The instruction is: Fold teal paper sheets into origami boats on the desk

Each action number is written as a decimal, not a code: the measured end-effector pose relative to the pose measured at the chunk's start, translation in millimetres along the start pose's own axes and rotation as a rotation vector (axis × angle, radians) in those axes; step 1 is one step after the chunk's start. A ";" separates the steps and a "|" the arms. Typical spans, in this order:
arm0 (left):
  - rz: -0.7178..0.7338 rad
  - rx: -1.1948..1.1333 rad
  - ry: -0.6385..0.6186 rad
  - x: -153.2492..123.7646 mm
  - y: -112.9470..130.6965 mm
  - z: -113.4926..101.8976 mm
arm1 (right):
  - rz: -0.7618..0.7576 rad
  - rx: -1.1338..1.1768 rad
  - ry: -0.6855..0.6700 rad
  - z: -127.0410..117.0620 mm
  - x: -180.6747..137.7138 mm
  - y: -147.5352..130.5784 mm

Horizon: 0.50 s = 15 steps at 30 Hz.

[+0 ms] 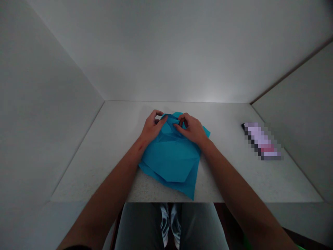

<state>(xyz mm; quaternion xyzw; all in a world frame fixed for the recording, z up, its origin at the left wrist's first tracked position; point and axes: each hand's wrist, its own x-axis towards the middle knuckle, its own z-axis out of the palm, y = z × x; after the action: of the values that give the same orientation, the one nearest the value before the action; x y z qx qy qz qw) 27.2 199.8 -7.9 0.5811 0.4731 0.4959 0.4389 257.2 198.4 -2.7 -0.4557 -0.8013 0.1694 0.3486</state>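
A blue sheet of paper [170,156], creased and partly folded, lies on the table in front of me. Its near corner points toward the table's front edge. My left hand [154,125] pinches the paper's far edge at the upper left, thumb on the near side and fingers curled behind. Just to the right, my right hand [191,127] grips a folded part of the same edge between thumb and fingers. Between the two hands the paper is raised and bunched, with a darker fold showing. The fingertips behind the paper are partly hidden.
The pale tabletop [109,139] is bounded by a wall [171,62] at the back and panels on both sides. A blurred-out rectangular object [261,142] with a dark edge lies at the right. My legs [143,225] are below the front edge.
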 end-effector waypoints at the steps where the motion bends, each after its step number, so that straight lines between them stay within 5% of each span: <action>1: -0.008 -0.001 0.001 0.2 -0.4 0.3 | -0.034 -0.006 -0.002 0.3 0.7 -0.4; 7: 0.099 0.062 0.070 1.7 1.2 0.5 | -0.199 -0.023 -0.107 1.4 3.6 -6.1; 15: 0.334 0.244 -0.166 0.0 0.2 -3.4 | 0.059 0.079 -0.040 6.2 1.3 -9.6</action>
<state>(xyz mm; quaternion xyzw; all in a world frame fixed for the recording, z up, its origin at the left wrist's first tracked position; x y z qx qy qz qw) 23.9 199.9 -7.3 0.7391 0.3889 0.4513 0.3144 246.4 194.7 -0.8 -0.4616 -0.7870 0.2203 0.3450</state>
